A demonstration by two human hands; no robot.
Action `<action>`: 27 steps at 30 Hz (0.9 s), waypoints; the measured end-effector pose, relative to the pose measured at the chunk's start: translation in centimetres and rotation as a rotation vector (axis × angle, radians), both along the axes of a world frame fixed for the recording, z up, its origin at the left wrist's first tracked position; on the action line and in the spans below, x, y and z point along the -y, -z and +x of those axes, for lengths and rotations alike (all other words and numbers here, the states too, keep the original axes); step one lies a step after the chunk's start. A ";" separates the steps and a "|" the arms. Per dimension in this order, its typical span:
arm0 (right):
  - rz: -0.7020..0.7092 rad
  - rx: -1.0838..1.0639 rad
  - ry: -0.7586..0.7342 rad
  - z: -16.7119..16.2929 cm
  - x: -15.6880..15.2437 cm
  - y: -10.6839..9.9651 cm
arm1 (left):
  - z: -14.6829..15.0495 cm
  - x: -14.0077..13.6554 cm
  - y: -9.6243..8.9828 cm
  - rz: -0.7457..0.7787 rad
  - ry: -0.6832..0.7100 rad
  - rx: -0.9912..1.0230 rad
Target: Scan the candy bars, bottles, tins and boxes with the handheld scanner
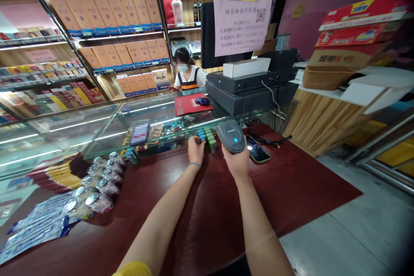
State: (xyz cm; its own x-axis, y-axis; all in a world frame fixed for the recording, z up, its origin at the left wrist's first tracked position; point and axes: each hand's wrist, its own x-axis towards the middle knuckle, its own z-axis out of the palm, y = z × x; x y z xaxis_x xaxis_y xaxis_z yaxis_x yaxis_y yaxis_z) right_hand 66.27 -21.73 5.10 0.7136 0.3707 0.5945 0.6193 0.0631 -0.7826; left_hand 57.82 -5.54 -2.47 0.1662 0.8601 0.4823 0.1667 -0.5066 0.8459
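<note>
Barcode scanner (pixel 231 136) in the right hand (pixel 238 161), which is clamped around its grip, sits above the counter (pixel 161 200), between the small green packs (pixel 211 141) and a phone (pixel 258 152). Its head points away from the person while a lit blue spot faces back, an angle that probably suits a reading end turned outward and keeps the light in sight. The left hand (pixel 196 152) rests at the left side of the small blue packs (pixel 202 134), fingers curled against them; whether they pinch a pack or merely steady it, I cannot tell. Green and blue packs lie in adjoining rows near the counter's far edge, likely lined up to keep them together and within reach. Just beside the right hand lies the phone, perhaps put down to leave that hand free. Farther left, silver-lidded jars (pixel 105 185) stand in two rows beside overlapping blue-and-white sachets (pixel 40 220), seemingly arranged for display. Beyond the scanner, a pink sign (pixel 241 26) hangs on a monitor (pixel 207 36), facing this side, presumably so that it can be read from here.
</note>
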 end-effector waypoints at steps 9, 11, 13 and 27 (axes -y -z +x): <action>0.005 -0.011 -0.034 -0.6 -0.1 -0.4 | -1.4 0.5 0.4 0.009 0.036 -0.052; 0.004 -0.005 -0.041 -0.7 -0.1 -0.6 | -2.4 0.5 0.4 0.020 0.034 -0.054; -0.005 0.006 -0.045 -0.9 0.0 -0.7 | -3.8 0.4 0.2 0.012 0.026 -0.043; -0.132 0.119 -0.191 -5.0 -1.1 0.0 | -20.5 -0.6 -2.6 0.009 -0.294 0.151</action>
State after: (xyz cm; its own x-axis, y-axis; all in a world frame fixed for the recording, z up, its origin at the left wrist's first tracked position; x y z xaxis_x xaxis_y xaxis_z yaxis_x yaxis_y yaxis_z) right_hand 61.23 -20.64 5.10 0.5514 0.5718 0.6075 0.6941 0.0894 -0.7143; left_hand 37.30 -4.93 0.12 -0.1625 0.8564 0.4901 0.1794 -0.4628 0.8681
